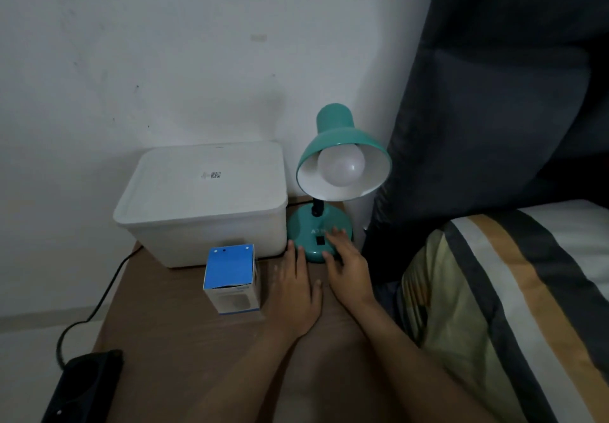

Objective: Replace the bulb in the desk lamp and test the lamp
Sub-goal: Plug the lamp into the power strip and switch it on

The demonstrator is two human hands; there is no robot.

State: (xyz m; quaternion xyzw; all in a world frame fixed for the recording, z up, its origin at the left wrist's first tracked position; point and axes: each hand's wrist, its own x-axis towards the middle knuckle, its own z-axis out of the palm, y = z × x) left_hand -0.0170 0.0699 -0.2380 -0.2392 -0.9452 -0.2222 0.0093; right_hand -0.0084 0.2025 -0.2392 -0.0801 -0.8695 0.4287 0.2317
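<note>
A teal desk lamp (342, 139) stands at the back right of the brown table (184, 340). A white bulb (341, 165) sits in its shade and is unlit. The lamp's round base (304, 225) carries a black switch (319, 241). My right hand (346, 264) lies with straight fingers on the base, beside the switch. My left hand (295, 287) rests flat on the table, its fingertips touching the base's front left edge. A blue and white bulb box (230, 279) stands open left of my left hand.
A white lidded plastic bin (204, 198) stands left of the lamp against the wall. A black power strip (82, 386) with its cable lies at the table's front left corner. A bed with a striped pillow (514, 307) and dark headboard borders the table's right side.
</note>
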